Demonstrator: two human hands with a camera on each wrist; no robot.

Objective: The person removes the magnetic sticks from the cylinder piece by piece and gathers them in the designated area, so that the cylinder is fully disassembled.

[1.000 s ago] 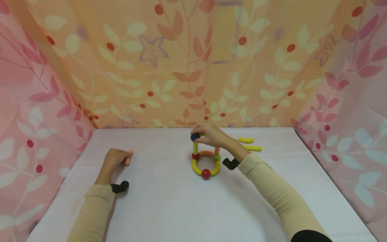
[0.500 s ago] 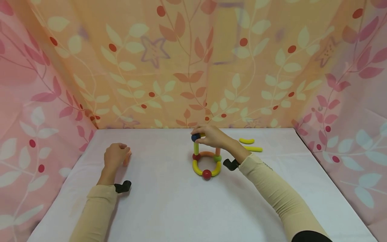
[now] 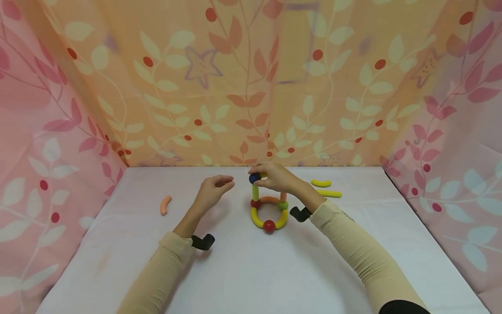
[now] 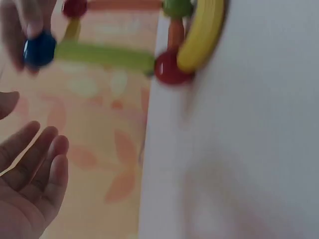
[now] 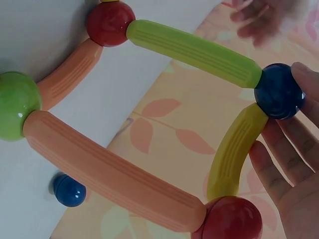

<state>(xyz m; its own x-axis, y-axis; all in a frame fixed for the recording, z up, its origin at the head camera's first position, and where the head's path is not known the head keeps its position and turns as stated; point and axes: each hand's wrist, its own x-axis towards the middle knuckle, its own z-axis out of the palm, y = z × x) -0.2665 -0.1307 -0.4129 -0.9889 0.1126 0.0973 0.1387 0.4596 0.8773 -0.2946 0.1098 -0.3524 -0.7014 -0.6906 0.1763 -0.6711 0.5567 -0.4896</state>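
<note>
My right hand (image 3: 274, 176) pinches a blue ball (image 5: 280, 91) at the top of a ball-and-stick magnetic toy structure. A light green stick (image 5: 197, 52) joins this ball to a lower red ball (image 5: 110, 24). From the blue ball, a curved yellow stick (image 5: 233, 154) runs to another red ball (image 5: 233, 219), above an orange upright stick (image 5: 114, 169). The base is a ring with yellow curved sticks (image 3: 256, 216), an orange one and a front red ball (image 3: 269, 226). Left of the structure, my left hand (image 3: 211, 192) hovers with fingers extended, holding nothing.
A curved orange stick (image 3: 166, 205) lies at the left on the white table (image 3: 235, 270). Behind my right wrist lie a curved yellow stick (image 3: 321, 183) and a straight yellow-green stick (image 3: 329, 193). The right wrist view shows another blue ball (image 5: 70, 189) on the table.
My left hand has let go of the curved orange stick, leaving it on the table, and has moved right toward the structure. My right hand keeps its hold on the blue ball.
</note>
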